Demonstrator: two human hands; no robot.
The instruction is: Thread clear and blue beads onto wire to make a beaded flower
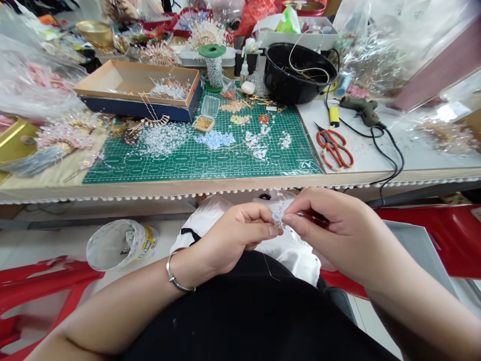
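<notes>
Together, the left hand (233, 235) and right hand (330, 228) pinch a small pale bead cluster (278, 219) in narrow fingertip grips above the lap. Beyond, the surface (376, 150) carries a green cutting mat (180, 170) strewn with beads, an open cardboard box (137, 85), a black bowl (296, 72), orange-handled scissors (333, 149) and a glue gun (361, 110). A red plastic chair (439, 235) stands beside the person, on the pale floor (48, 235).

A black top (240, 316) and 1 silver bangle (176, 273) behind the left hand (233, 240).
</notes>
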